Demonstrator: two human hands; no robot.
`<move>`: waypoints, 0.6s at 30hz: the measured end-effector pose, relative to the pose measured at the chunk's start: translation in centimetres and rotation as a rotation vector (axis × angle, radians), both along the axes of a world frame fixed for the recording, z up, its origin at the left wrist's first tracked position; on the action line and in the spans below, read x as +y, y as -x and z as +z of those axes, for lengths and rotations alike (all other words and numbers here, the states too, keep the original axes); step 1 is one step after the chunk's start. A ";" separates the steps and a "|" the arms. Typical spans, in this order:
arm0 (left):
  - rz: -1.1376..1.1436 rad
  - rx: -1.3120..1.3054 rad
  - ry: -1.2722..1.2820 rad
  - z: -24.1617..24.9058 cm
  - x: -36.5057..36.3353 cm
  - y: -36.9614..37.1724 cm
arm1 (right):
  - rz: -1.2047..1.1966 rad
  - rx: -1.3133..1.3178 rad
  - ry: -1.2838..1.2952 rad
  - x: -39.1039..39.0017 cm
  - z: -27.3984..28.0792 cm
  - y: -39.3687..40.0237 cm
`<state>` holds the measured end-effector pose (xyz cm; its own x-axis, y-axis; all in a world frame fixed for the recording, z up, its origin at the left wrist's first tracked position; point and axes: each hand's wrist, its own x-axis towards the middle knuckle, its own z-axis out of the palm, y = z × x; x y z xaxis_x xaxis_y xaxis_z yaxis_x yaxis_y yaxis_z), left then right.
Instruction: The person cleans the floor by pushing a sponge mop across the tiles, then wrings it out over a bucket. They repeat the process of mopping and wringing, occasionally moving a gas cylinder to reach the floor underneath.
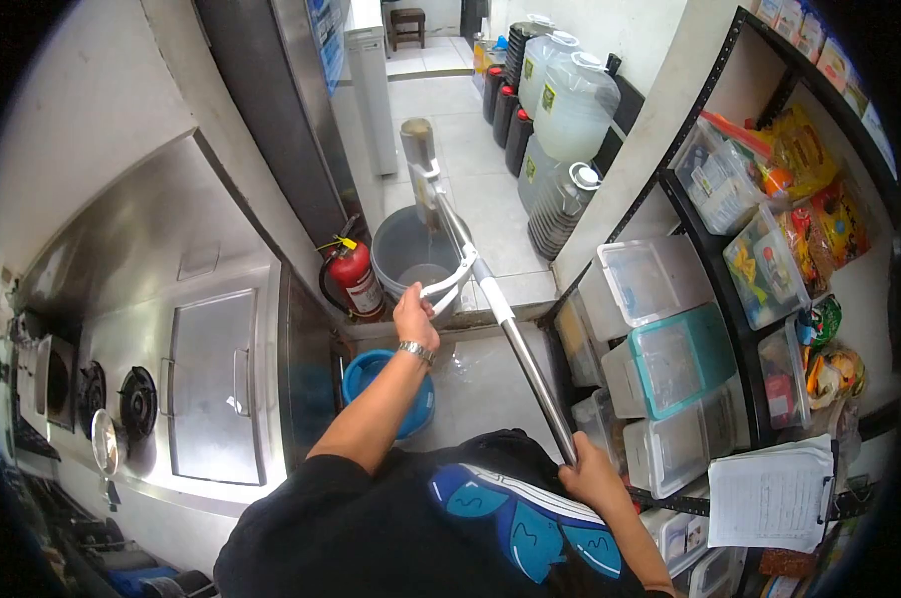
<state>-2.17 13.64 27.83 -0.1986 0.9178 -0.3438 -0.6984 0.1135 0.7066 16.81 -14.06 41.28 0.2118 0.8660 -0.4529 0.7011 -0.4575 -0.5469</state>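
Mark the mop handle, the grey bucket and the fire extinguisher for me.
mop handle (525, 364), head view, middle of the metal shaft
grey bucket (395, 249), head view, left inner wall
fire extinguisher (356, 279), head view, red body

Mop (510, 329): silver metal handle, white plastic lever, beige-grey head.
Large bucket (395, 249): grey, murky grey water inside.
Small bucket (366, 371): bright blue.
Fire extinguisher (356, 279): red body, white label, yellow tag, black hose.
Watch (417, 350) on the left wrist: silver.
Shirt (410, 528): black, with a blue and white printed graphic.
Floor (475, 179): pale grey-white tiles.
Desk (211, 389): brushed steel, black burners.
Water jugs (575, 105): translucent white, green-yellow labels.
Canisters (515, 135): black with red caps.
Shelf (714, 269): black frame.
Storage boxes (659, 369): clear, one with a teal lid, others white-lidded.
Snack packets (804, 149): yellow, orange, red, green.
Clipboard (774, 493): white printed paper, black clip.
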 end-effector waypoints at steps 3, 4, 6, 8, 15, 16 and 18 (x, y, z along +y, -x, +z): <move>-0.016 -0.017 0.046 0.3 0.1 0.8 | 0.009 0.010 0.023 -0.8 0.1 -0.5; 0.008 0.022 0.048 0.1 0.7 1.2 | 0.012 0.005 0.047 -1.3 0.0 -0.7; 0.035 0.003 0.046 -0.2 1.9 1.8 | 0.023 0.035 0.035 -2.3 -1.1 -1.3; 0.042 -0.008 -0.008 -1.1 4.0 2.5 | 0.032 0.052 0.042 -2.9 -1.5 -1.7; -0.164 0.062 -0.076 -2.9 10.0 2.4 | 0.034 0.039 0.023 -3.0 -1.9 -1.3; -0.191 0.128 -0.062 -3.0 10.9 2.1 | 0.030 0.048 0.008 -3.1 -2.0 -1.3; -0.213 0.120 -0.089 -3.4 13.5 1.2 | 0.040 0.050 0.061 -3.6 -1.7 -1.5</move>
<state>-3.41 27.11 24.44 -0.0317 0.9689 -0.2452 -0.5761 0.1828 0.7967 18.34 -17.64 39.54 0.1531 0.8437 -0.5146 0.6918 -0.4633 -0.5538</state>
